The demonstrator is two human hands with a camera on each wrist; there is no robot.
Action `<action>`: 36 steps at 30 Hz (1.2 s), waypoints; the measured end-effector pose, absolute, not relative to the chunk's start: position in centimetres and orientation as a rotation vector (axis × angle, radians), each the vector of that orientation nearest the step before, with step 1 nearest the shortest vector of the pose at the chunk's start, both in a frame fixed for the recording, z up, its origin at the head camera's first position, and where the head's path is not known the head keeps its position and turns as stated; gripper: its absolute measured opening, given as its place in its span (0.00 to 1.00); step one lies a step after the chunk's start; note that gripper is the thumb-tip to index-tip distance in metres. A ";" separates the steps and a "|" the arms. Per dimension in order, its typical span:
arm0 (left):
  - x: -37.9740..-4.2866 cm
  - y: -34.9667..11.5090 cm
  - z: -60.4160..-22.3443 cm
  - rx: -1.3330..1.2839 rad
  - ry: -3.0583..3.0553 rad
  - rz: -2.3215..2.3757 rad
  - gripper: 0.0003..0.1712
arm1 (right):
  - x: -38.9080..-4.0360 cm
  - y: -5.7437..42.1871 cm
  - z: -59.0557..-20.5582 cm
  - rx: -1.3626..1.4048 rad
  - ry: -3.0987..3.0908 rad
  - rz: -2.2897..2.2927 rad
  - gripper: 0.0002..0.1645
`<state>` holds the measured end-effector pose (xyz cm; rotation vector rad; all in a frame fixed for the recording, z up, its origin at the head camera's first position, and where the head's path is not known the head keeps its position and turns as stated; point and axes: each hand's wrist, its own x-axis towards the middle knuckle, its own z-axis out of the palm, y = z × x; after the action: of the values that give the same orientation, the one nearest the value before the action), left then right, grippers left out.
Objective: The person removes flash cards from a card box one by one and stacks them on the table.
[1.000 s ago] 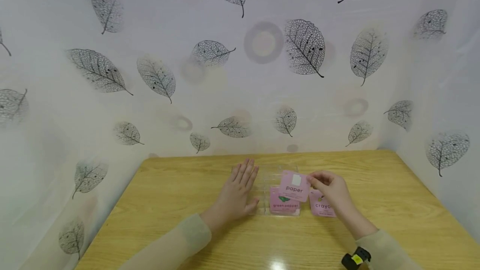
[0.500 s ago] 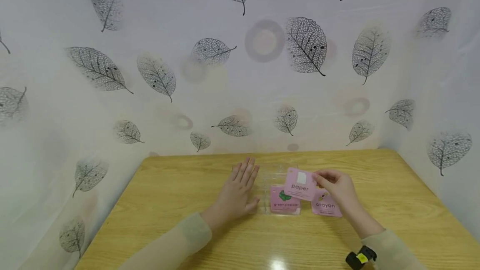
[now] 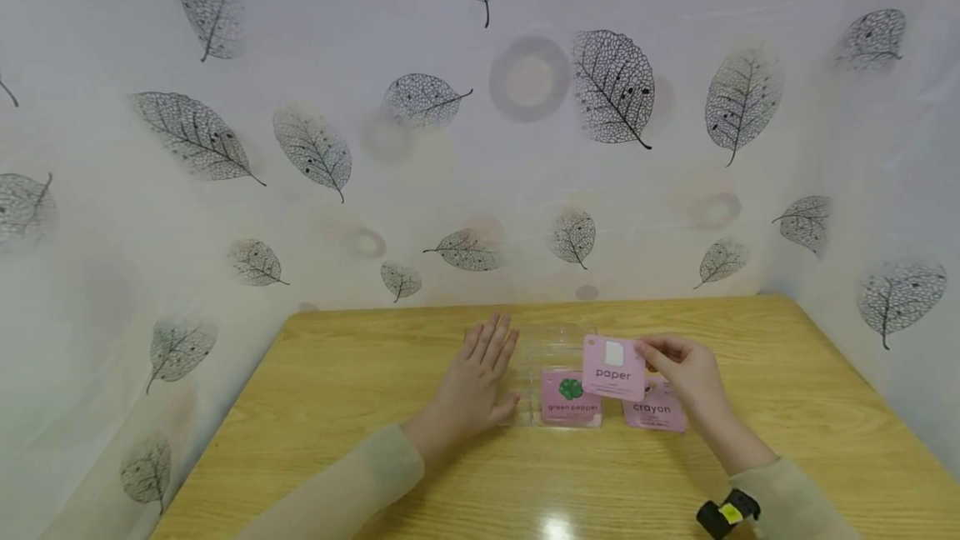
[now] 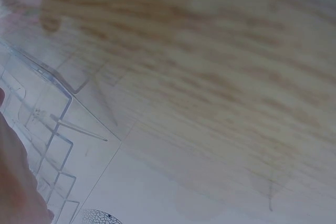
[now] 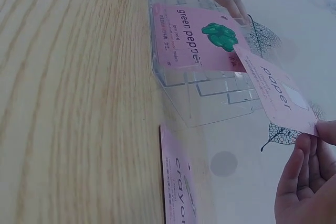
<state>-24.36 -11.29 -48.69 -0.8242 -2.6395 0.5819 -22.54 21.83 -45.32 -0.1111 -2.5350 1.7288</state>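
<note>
My right hand [image 3: 686, 373] pinches a pink card marked "paper" [image 3: 613, 377] by its right edge, thumb on the front. The card is raised and tilted, as the right wrist view shows. A pink "green pepper" card [image 5: 202, 38] leans in the front slot of a clear plastic stepped rack [image 5: 226, 95]. To the right of the rack, a pink "crayon" card [image 3: 651, 413] lies on the table, partly behind the right hand and the paper card. My left hand [image 3: 476, 386] rests with straight fingers on the rack's left side, covering part of it.
The wooden table [image 3: 337, 457] meets a pale curtain with a leaf print [image 3: 450, 173] behind it and at both sides. A black wrist strap [image 3: 727, 513] sits at the right cuff.
My right hand has carried the paper card to the right, uncovering more of the green pepper card. The left hand has stayed in place.
</note>
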 end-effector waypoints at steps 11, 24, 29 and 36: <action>-24.4 -11.3 -48.5 -0.825 -2.635 0.601 0.56 | -22.5 22.6 -45.4 -0.132 -2.491 1.747 0.23; -24.4 -11.3 -48.8 -0.829 -2.622 0.582 0.56 | -22.4 24.0 -45.8 -0.174 -2.477 1.770 0.24; -24.5 -11.3 -49.0 -0.827 -2.608 0.578 0.56 | -22.2 24.6 -46.1 -0.175 -2.470 1.744 0.24; -24.4 -11.2 -48.8 -0.827 -2.622 0.581 0.57 | -22.2 25.2 -46.9 -0.179 -2.479 1.737 0.24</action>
<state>-24.44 -11.24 -48.83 -0.8265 -2.6224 0.5809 -22.17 25.17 -46.87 -0.1790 -2.4793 1.7366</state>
